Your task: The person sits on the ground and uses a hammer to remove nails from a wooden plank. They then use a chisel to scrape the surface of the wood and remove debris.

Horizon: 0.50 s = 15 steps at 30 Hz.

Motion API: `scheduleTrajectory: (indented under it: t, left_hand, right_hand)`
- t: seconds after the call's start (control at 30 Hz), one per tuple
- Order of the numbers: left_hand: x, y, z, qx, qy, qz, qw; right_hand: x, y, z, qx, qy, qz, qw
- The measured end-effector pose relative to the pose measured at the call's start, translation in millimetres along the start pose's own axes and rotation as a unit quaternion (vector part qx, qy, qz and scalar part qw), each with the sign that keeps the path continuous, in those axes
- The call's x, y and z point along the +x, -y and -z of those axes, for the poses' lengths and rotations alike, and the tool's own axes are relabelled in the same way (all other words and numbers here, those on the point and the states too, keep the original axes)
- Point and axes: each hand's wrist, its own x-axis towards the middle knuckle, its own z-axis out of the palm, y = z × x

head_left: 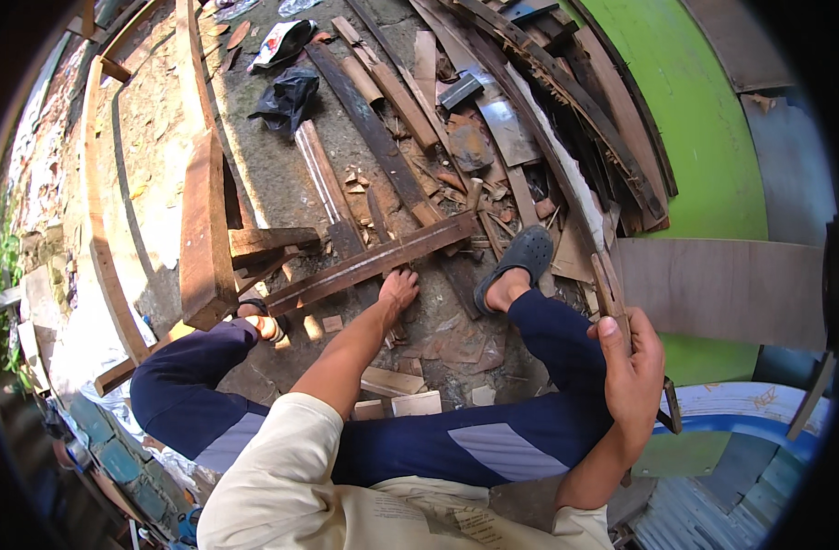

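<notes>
My left hand (400, 290) is low between my knees, right at the near edge of a long brown wooden beam (364, 266) that lies crosswise. Its fingers are curled downward; what they grip, if anything, is hidden. On the right, raised beside my knee, my right hand (632, 362) is closed round a slim wooden piece (610, 291) with a dark narrow slot, its thumb lying along it. A dark angular end (671, 407) shows just below that hand; I cannot tell whether it belongs to the same piece.
Ahead, planks and offcuts (383, 151) cover the ground, with a black plastic bag (285, 98) among them. A thick timber post (207, 234) and frame stand at left. Stacked boards (612, 119) lean by a green panel (713, 137). Small wood blocks (416, 404) lie near my legs.
</notes>
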Motion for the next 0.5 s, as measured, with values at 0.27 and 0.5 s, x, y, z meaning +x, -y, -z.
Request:
scheduleTrajectory:
  t: [0.27,0.5]
  left_hand:
    - [-11,8,-3,0.036,-0.042,-0.091,0.994]
    - [-20,-93,12,-0.052,-0.064,-0.193,0.978]
  right_hand:
    - [-3,-1,3,-0.015,0.000,-0.008,1.000]
    - [-7,5,4,-0.023,0.011,0.002,1.000]
